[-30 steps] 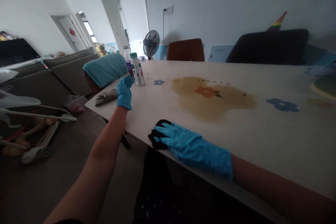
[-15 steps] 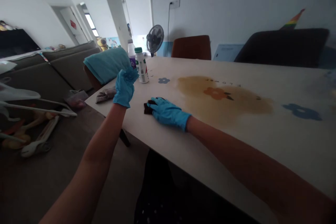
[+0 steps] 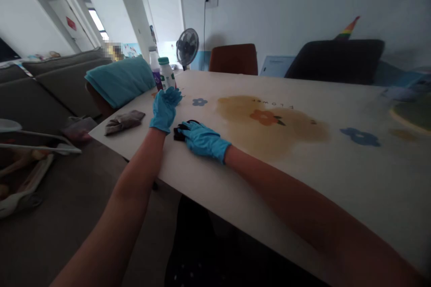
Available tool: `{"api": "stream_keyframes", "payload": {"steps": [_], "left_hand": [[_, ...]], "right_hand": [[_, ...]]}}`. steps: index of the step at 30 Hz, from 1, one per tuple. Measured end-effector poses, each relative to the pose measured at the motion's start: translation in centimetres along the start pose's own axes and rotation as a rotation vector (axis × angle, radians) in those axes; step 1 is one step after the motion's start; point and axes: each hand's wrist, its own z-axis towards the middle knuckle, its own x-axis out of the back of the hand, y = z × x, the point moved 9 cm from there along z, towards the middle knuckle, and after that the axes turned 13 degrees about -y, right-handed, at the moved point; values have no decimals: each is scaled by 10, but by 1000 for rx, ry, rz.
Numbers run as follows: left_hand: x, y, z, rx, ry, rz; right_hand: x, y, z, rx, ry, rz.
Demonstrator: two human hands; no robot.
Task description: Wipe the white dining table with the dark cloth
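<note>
Both arms are being stretched forward over the near-left corner of a pale table (image 3: 336,175), each hand covered by a blue glove. The right hand (image 3: 201,140) is being pressed palm-down, fingers spread flat, on a dark cloth (image 3: 179,131) that is showing only at the fingertips, its far edge lying beside the left wrist. The left hand (image 3: 165,108) is being held raised just above the tabletop, fingers loosely curled and gripping nothing, just in front of a white bottle with a green cap (image 3: 166,76); whether it is being touched cannot be told. A crumpled grey rag (image 3: 124,121) is lying well to the left, near the table edge, and a brown stain (image 3: 269,125) is spreading across the printed flowers to the right of both hands. Compared with a second ago, the right hand and its cloth are being seen far closer to the left hand, having been moved away from the near edge toward the bottle.
</note>
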Motion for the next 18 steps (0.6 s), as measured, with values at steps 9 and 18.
{"api": "stream_keyframes", "payload": {"steps": [9, 18], "left_hand": [[4, -14, -8, 39, -5, 39], [-23, -27, -45, 130, 75, 13]], "right_hand": [[-1, 15, -225, 6, 49, 33], [2, 69, -404, -441, 55, -81]]}}
